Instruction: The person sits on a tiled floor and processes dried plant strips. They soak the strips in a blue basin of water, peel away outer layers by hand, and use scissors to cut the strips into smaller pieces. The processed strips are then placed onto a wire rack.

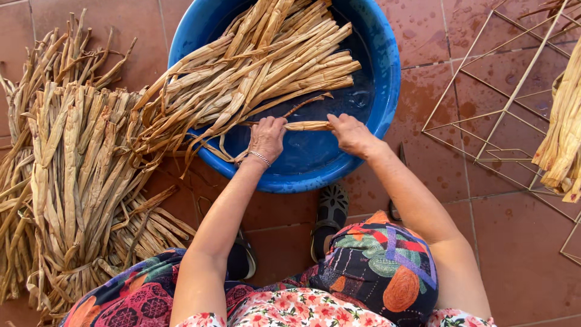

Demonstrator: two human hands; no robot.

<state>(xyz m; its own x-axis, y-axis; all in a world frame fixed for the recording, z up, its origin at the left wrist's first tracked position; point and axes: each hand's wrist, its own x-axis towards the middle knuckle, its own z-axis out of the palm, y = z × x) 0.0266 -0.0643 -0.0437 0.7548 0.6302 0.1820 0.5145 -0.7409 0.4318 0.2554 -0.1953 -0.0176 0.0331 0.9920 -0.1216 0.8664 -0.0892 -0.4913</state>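
Observation:
A round blue plastic basin (387, 79) with a little water stands on the tiled floor in front of me. A bundle of long tan dried leaf strips (266, 60) lies across it and spills over its left rim. My left hand (266, 138) and my right hand (350, 133) are over the basin's near side. Both grip one tan strip (307, 126) held level between them, one hand at each end. A thin bracelet circles my left wrist.
A big heap of the same dried strips (72, 181) covers the floor at left. A thin metal wire frame (502, 109) lies at right with more strips (563, 139) on it. My sandalled foot (330, 215) and patterned skirt are below the basin. The red tiles look wet.

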